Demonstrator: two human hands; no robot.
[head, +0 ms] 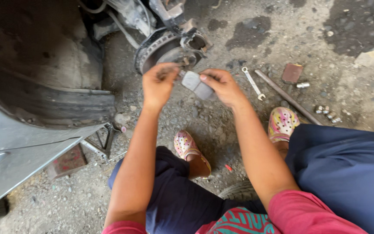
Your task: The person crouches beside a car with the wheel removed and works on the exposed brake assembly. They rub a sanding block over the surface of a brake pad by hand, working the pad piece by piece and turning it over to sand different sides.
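My right hand grips a grey brake pad by its right end, holding it in front of me. My left hand pinches the pad's left end, with a small dark piece between its fingertips that I cannot make out. Just beyond the hands sits a bare brake disc with its caliper, under an open wheel arch of a silver car. My knees and patterned sandals are below the hands on gravelly ground.
A combination spanner, a long metal bar, a second rusty pad and several wheel nuts lie on the ground at right. A scissor jack stands under the car sill. Oil stains mark the ground.
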